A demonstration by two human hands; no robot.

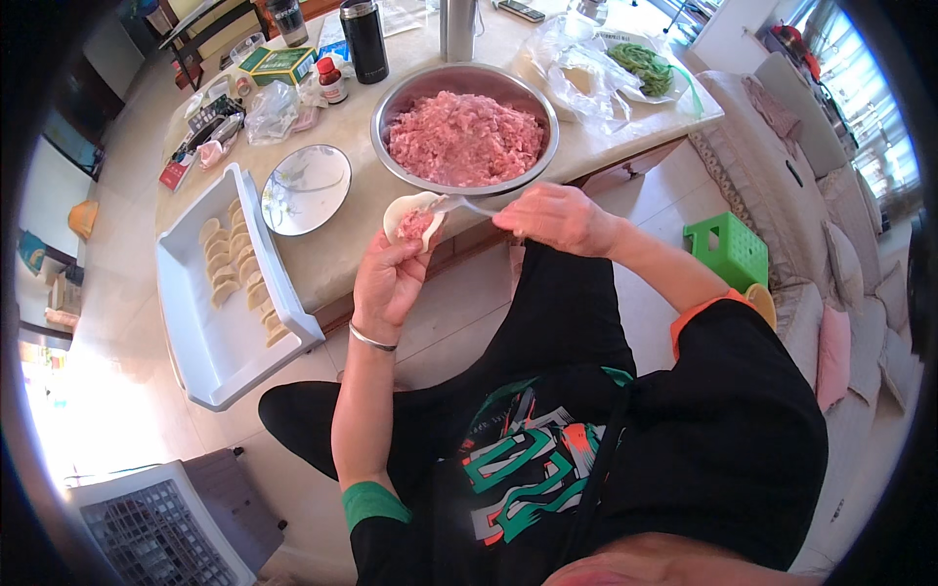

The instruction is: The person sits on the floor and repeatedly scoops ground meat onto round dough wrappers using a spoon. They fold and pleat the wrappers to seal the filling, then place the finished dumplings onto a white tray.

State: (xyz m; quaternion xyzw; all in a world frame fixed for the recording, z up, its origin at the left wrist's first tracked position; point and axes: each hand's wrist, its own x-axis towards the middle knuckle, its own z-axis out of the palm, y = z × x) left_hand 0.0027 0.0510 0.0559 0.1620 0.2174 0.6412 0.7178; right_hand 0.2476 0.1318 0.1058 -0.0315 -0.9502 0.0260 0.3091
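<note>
My left hand [388, 275] holds up a round dumpling wrapper [401, 210] with pink minced meat [416, 223] on it. In my right hand [560, 220] is the handle of a metal spoon [469, 205], whose tip meets the wrapper's right edge. Just beyond both hands stands a steel bowl [379, 150] heaped with raw minced meat filling [469, 139]. To the left, a white plastic tray [212, 359] carries rows of folded dumplings [220, 256]. Between tray and bowl lies a white plate [304, 192] with a floral pattern.
Behind the bowl are a black flask [364, 44], a red-capped bottle [331, 82] and a green box [278, 66]. Plastic bags [579, 80] and green noodle-like strands [641, 67] lie at the table's right. A green stool [729, 249] and a sofa [762, 161] stand farther right.
</note>
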